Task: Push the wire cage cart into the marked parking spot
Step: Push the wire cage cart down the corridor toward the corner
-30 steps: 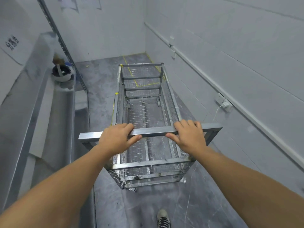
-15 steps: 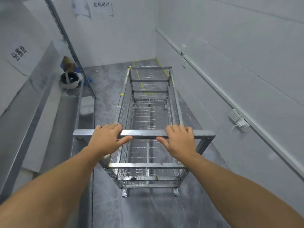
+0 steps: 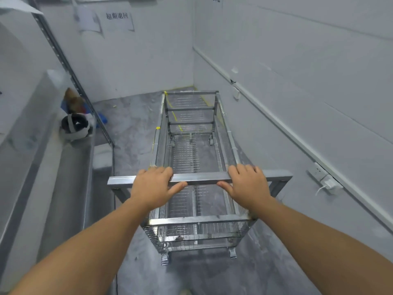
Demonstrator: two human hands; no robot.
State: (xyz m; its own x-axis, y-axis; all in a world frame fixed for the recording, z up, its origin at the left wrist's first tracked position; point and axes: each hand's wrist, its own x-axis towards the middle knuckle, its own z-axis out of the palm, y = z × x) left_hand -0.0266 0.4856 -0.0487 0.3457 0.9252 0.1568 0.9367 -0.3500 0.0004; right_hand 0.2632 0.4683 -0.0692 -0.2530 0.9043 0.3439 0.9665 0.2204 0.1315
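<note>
A long, empty wire cage cart [image 3: 228, 143] stands lengthwise ahead of me on the grey floor. My left hand [image 3: 154, 185] and my right hand [image 3: 247, 184] both grip its flat steel handle bar [image 3: 200, 178], fingers over the top and thumbs underneath. Yellow tape lines [image 3: 175, 116] mark the parking spot on the floor in the far right corner. They show through the cart's far end, which reaches close to the back wall.
The right wall [image 3: 297, 81] runs close along the cart and carries a socket with a white plug [image 3: 325, 180]. A metal trough [image 3: 70, 179] and a slanted rack post [image 3: 70, 71] line the left side. A white helmet [image 3: 75, 125] and blue items lie at the trough's far end.
The cart has rolled forward toward the far corner, its far end now over the yellow lines. Both hands kept their grip on the handle bar.
</note>
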